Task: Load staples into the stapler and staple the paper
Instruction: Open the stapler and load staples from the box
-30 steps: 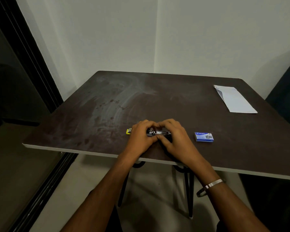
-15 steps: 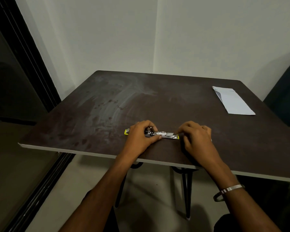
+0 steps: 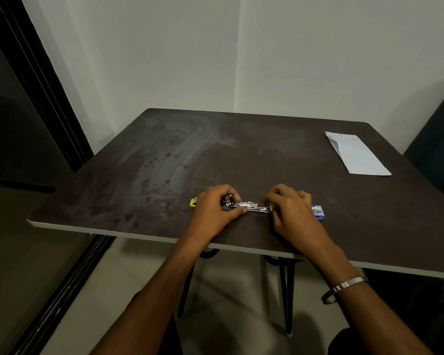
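Note:
A small metal stapler (image 3: 246, 205) with yellow ends lies unfolded flat near the front edge of the dark table (image 3: 164, 170). My left hand (image 3: 215, 210) pins down its left half; the yellow tip shows beyond the knuckles. My right hand (image 3: 290, 208) grips the stapler's right end. A blue staple box (image 3: 318, 212) lies just right of my right hand, partly hidden by it. A folded white paper (image 3: 356, 157) rests at the far right of the table.
The table's pale front edge (image 3: 139, 233) runs just below my hands. A dark chair (image 3: 438, 149) stands at the right. A black door frame (image 3: 36, 80) is on the left, and white walls meet behind the table.
The stapler has been swung open from a closed bundle under both hands to a flat, stretched-out line. My right hand moved right with its end and now covers part of the staple box.

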